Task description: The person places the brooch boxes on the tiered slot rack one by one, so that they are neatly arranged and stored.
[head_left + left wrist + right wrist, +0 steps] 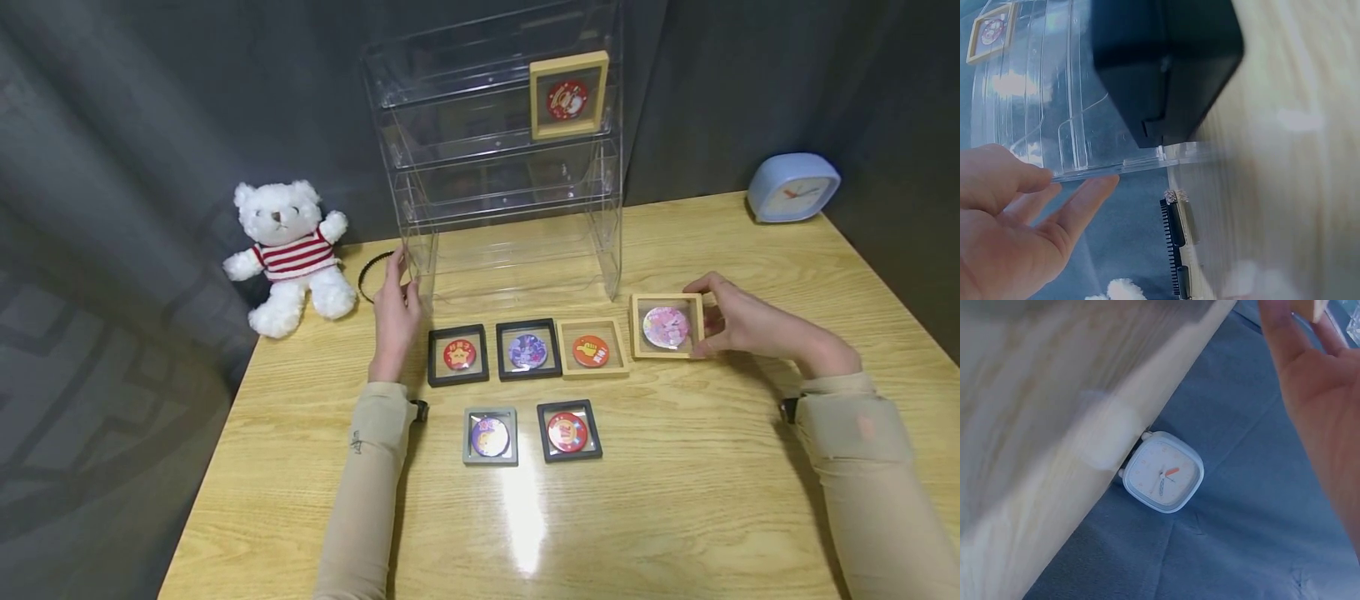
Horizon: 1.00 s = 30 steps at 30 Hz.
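My left hand [395, 321] is at the lower left side of a clear tiered display rack [504, 208]. In the left wrist view, the thumb and fingers [1085, 206] lie on either side of the rack's clear edge and pinch it. My right hand [750, 329] grips the right side of a yellow-edged display frame [636, 327] with a round pink badge inside. In the right wrist view only a corner of this frame [1307, 309] shows between the fingers. Another yellow frame [567, 132] with a red badge stands at the right of an upper tier.
Near the rack lie a black frame [457, 380], a second black frame [528, 374] and a yellow frame [592, 372]. Closer in are a grey frame [491, 462] and a black frame [573, 456]. A white teddy bear [288, 242], dark ring [363, 279] and blue clock [793, 188] stand around.
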Motion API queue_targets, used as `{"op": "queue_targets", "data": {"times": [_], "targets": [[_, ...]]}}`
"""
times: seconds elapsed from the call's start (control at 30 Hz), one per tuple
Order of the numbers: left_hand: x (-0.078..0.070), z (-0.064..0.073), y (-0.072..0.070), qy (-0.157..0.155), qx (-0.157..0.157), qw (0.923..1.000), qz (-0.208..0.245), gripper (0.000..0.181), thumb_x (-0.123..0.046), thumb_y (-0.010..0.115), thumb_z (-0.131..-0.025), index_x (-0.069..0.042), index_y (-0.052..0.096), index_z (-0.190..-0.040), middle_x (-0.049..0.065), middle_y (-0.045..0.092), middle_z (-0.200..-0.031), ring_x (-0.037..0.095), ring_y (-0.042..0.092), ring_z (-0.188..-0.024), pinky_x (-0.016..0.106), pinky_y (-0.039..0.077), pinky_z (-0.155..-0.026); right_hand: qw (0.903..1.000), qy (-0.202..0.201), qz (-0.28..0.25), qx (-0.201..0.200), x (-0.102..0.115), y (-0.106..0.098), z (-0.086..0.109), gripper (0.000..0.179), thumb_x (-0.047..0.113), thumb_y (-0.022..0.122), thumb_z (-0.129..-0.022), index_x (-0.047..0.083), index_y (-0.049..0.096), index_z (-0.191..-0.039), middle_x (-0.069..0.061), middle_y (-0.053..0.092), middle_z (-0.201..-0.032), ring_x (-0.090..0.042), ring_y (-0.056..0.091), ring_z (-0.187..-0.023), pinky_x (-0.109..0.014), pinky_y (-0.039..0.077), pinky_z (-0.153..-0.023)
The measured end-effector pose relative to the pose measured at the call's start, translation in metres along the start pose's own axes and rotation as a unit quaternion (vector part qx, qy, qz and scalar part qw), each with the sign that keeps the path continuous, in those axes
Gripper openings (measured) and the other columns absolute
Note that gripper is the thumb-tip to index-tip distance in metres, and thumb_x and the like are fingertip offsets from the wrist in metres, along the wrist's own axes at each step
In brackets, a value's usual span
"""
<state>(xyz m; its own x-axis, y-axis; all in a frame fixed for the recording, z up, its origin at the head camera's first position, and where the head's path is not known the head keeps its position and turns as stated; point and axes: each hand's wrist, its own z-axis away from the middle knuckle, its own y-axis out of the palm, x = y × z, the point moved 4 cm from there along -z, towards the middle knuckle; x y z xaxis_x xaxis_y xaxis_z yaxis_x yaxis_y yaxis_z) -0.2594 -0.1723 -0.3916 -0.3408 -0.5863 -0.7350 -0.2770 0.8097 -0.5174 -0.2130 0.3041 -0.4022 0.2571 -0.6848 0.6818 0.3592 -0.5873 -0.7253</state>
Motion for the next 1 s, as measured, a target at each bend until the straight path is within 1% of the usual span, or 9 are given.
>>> {"op": "queue_targets", "data": {"times": [0.13, 0.27, 0.33, 0.4, 0.53, 0.73, 0.87, 0.97, 1.0], "targets": [[0.001, 0.0, 0.0, -0.001, 0.004, 1.0, 0.002, 0.059, 0.011, 0.05, -0.107, 0.001, 0.036, -0.163, 0.024, 0.046, -0.162, 0.049, 0.067, -0.122, 0.049, 0.063, -0.096, 0.9993, -0.016, -0.001, -0.035, 0.003, -0.004, 0.001, 0.07, -0.004, 0.089, -0.083, -0.013, 0.043, -0.135, -0.025, 0.063, -0.106, -0.016, 0.064, -0.079, -0.023, 0.054, -0.063], [0.003, 0.002, -0.001, -0.005, 0.008, 0.9999, 0.004, 0.06, 0.011, 0.05, -0.107, -0.001, 0.035, -0.164, 0.023, 0.045, -0.163, 0.049, 0.066, -0.123, 0.049, 0.064, -0.094, 0.9969, -0.031, 0.007, -0.072, 0.005, -0.009, 0.002, 0.039, -0.005, 0.081, -0.092, -0.007, 0.056, -0.123, -0.026, 0.067, -0.115, -0.007, 0.064, -0.076, -0.019, 0.054, -0.064], [0.003, 0.002, -0.001, -0.007, 0.01, 0.9999, 0.004, 0.061, 0.011, 0.05, -0.107, -0.002, 0.034, -0.165, 0.023, 0.045, -0.163, 0.049, 0.067, -0.122, 0.048, 0.065, -0.092, 0.9959, -0.033, 0.0, -0.084, 0.006, -0.011, 0.001, 0.027, -0.005, 0.076, -0.096, -0.004, 0.06, -0.118, -0.027, 0.066, -0.121, -0.006, 0.067, -0.078, -0.019, 0.057, -0.065], [0.004, 0.003, -0.002, -0.009, 0.011, 0.9999, 0.004, 0.061, 0.01, 0.049, -0.108, -0.003, 0.034, -0.165, 0.022, 0.045, -0.163, 0.048, 0.067, -0.122, 0.048, 0.065, -0.091, 0.995, -0.035, -0.014, -0.092, 0.006, -0.013, 0.001, 0.018, -0.006, 0.072, -0.099, -0.003, 0.063, -0.114, -0.025, 0.066, -0.122, -0.006, 0.069, -0.08, -0.022, 0.061, -0.065], [0.004, 0.003, -0.002, -0.005, 0.01, 0.9999, 0.006, 0.059, 0.01, 0.049, -0.108, -0.001, 0.034, -0.164, 0.024, 0.046, -0.162, 0.048, 0.067, -0.121, 0.05, 0.065, -0.091, 0.9929, -0.052, -0.033, -0.102, 0.009, -0.016, 0.003, 0.012, -0.009, 0.069, -0.1, -0.003, 0.064, -0.109, -0.018, 0.065, -0.118, -0.008, 0.072, -0.08, -0.029, 0.065, -0.063], [0.004, 0.003, -0.003, -0.01, 0.011, 0.9999, 0.005, 0.059, 0.01, 0.049, -0.108, 0.0, 0.035, -0.164, 0.023, 0.045, -0.163, 0.048, 0.067, -0.122, 0.048, 0.064, -0.094, 0.9889, -0.081, -0.035, -0.119, 0.015, -0.019, 0.002, 0.014, -0.013, 0.07, -0.097, -0.003, 0.066, -0.106, -0.01, 0.065, -0.112, -0.005, 0.071, -0.082, -0.023, 0.064, -0.064], [0.003, 0.002, -0.002, -0.01, 0.012, 0.9999, 0.005, 0.059, 0.011, 0.05, -0.107, 0.0, 0.035, -0.164, 0.022, 0.045, -0.163, 0.047, 0.065, -0.125, 0.047, 0.063, -0.098, 0.9863, -0.082, -0.049, -0.135, 0.02, -0.023, 0.0, 0.016, -0.017, 0.07, -0.095, -0.006, 0.065, -0.105, -0.004, 0.065, -0.109, -0.004, 0.071, -0.08, -0.022, 0.064, -0.063], [0.002, 0.001, -0.002, -0.005, 0.012, 0.9999, 0.003, 0.059, 0.011, 0.05, -0.107, 0.001, 0.035, -0.163, 0.023, 0.046, -0.162, 0.047, 0.065, -0.127, 0.047, 0.062, -0.1, 0.9847, -0.072, -0.057, -0.148, 0.025, -0.027, -0.003, 0.018, -0.018, 0.071, -0.093, -0.006, 0.066, -0.106, 0.003, 0.064, -0.109, -0.001, 0.071, -0.08, -0.022, 0.064, -0.063], [0.002, 0.001, -0.001, -0.004, 0.011, 0.9999, 0.003, 0.059, 0.011, 0.05, -0.107, 0.001, 0.035, -0.163, 0.024, 0.046, -0.162, 0.047, 0.065, -0.126, 0.047, 0.062, -0.1, 0.984, -0.076, -0.056, -0.151, 0.028, -0.029, -0.003, 0.019, -0.019, 0.071, -0.093, -0.007, 0.066, -0.107, 0.002, 0.064, -0.109, -0.001, 0.071, -0.08, -0.022, 0.065, -0.063]]}}
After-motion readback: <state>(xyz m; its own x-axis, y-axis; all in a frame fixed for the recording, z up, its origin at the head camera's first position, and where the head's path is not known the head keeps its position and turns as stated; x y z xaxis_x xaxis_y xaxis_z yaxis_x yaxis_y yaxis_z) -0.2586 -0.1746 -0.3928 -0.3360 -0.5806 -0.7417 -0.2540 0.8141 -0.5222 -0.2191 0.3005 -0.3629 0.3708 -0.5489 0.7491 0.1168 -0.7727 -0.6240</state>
